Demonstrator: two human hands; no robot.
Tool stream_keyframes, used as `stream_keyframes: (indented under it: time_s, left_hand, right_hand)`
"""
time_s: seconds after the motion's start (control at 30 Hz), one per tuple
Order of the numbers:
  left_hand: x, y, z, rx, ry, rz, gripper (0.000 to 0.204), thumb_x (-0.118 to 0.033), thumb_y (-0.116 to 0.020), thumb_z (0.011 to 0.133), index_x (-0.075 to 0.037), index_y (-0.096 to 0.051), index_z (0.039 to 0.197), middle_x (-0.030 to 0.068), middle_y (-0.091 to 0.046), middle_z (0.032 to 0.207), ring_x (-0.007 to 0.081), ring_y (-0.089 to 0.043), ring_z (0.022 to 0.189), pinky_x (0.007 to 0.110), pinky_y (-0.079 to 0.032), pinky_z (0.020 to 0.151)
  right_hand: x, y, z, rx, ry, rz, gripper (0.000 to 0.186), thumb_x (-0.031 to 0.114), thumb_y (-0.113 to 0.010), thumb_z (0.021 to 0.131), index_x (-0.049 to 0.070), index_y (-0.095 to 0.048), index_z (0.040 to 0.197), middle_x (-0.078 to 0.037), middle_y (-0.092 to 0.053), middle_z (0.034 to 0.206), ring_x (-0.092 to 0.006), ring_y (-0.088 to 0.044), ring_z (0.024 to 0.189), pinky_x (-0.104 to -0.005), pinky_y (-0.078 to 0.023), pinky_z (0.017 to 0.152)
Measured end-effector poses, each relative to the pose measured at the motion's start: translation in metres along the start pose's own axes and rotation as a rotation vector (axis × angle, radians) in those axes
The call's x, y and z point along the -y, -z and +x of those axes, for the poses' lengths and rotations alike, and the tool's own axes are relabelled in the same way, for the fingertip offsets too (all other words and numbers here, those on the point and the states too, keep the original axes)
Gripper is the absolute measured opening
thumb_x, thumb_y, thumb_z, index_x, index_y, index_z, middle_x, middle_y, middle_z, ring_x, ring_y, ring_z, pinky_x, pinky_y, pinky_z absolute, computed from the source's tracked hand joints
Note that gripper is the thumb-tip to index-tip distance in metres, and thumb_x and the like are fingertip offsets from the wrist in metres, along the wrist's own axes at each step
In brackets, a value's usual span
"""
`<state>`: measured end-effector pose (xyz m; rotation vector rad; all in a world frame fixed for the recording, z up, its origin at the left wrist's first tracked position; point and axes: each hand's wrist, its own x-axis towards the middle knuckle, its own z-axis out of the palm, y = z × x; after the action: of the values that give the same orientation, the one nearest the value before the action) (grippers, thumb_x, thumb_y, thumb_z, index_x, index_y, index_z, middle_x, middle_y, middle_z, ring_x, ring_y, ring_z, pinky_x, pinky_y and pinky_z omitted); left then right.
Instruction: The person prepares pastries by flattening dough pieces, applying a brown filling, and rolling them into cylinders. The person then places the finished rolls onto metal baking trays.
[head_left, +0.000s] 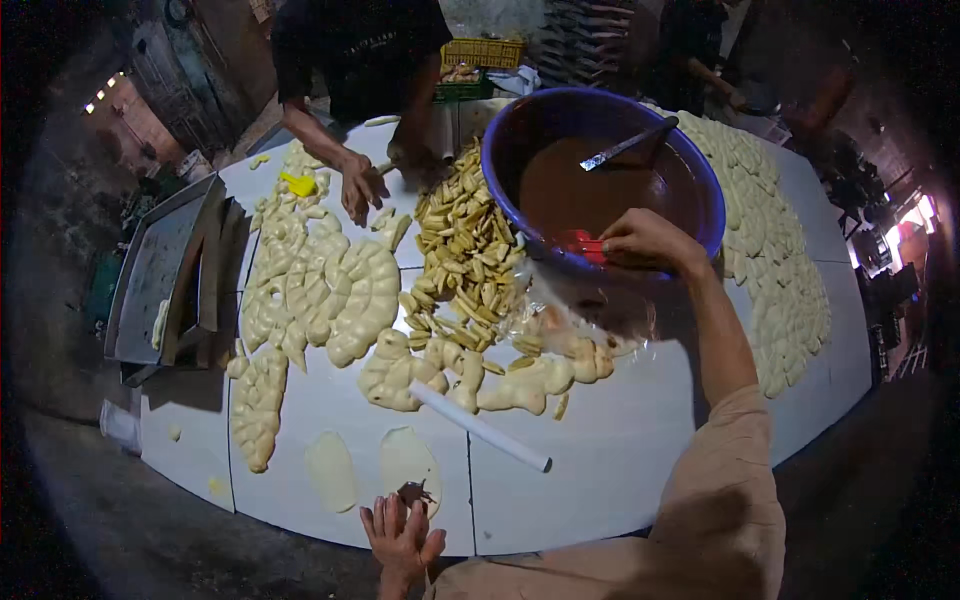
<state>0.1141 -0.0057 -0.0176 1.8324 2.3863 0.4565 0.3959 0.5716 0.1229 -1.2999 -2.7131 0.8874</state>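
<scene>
My right hand (648, 242) grips a red plastic spatula (588, 246) at the near rim of a big purple basin (712, 190) of brown, chocolate-coloured filling (570, 190). Fingers apart, my left hand (402, 535) rests at the table's near edge. It touches the lower end of a flattened oval of dough (408, 455), where a dark smear of filling (415, 494) lies. To its left is a second, plain dough oval (330, 472). A white rolling pin (482, 425) lies slanted beyond them.
Cut banana-like pieces (462, 250) are heaped mid-table, beside rows of dough lumps (320, 280). More dough pieces (770, 260) cover the right side. Metal trays (165, 275) stand at left. Across the table, another person's hand (362, 187) works near a yellow scraper (298, 184).
</scene>
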Motion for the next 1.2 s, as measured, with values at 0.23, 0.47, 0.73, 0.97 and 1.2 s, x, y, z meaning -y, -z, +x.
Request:
stream_keyframes:
  time_s: [0.23,0.47,0.73,0.97,1.2]
  left_hand:
    - [0.005,-0.006,0.003,-0.069,-0.058,0.079,0.067,-0.054,-0.063,0.087,-0.01,-0.061,0.137,0.0241,-0.047,0.149,0.0466,-0.041,0.141,0.07,-0.02,0.117]
    - [0.003,-0.004,-0.001,-0.05,-0.02,0.004,0.071,-0.054,-0.063,0.087,-0.009,-0.056,0.141,0.0232,-0.044,0.152,0.0444,-0.038,0.143,0.07,-0.018,0.118]
    - [0.005,0.0,-0.001,-0.139,-0.022,-0.094,0.067,-0.051,-0.075,0.084,-0.009,-0.063,0.136,0.0203,-0.048,0.15,0.0422,-0.044,0.139,0.068,-0.022,0.115]
    - [0.025,0.004,-0.001,-0.287,-0.033,-0.236,0.081,-0.042,-0.076,0.089,-0.013,-0.039,0.154,0.0186,-0.027,0.164,0.0433,-0.03,0.148,0.069,-0.009,0.119]
    - [0.072,0.022,-0.006,-0.214,0.093,-0.168,0.087,-0.054,-0.072,0.089,-0.012,-0.037,0.156,0.0273,-0.022,0.163,0.0482,-0.022,0.15,0.074,-0.006,0.116]
  right_hand:
    - [-0.027,0.01,-0.008,0.201,-0.141,0.562,0.036,0.025,-0.074,0.095,-0.002,-0.074,0.118,0.005,-0.057,0.068,-0.0049,-0.043,0.058,-0.0245,-0.034,0.052]
    - [0.016,0.035,-0.043,0.154,-0.157,0.6,0.038,0.032,-0.077,0.093,0.001,-0.075,0.116,0.004,-0.064,0.076,-0.0041,-0.049,0.06,-0.0237,-0.04,0.054]
    - [0.092,0.005,-0.052,0.122,-0.049,0.521,0.039,0.028,-0.072,0.095,-0.001,-0.071,0.121,0.003,-0.056,0.063,-0.0027,-0.041,0.046,-0.0218,-0.029,0.04]
    - [0.22,-0.085,-0.064,0.362,0.048,0.546,0.041,0.025,-0.074,0.09,-0.005,-0.073,0.117,0.004,-0.061,0.072,-0.0048,-0.052,0.06,-0.023,-0.04,0.053]
    - [0.334,-0.238,-0.072,0.415,0.38,0.012,0.031,0.028,-0.065,0.094,0.01,-0.073,0.119,-0.016,-0.074,0.089,-0.034,-0.072,0.082,-0.0437,-0.054,0.075]
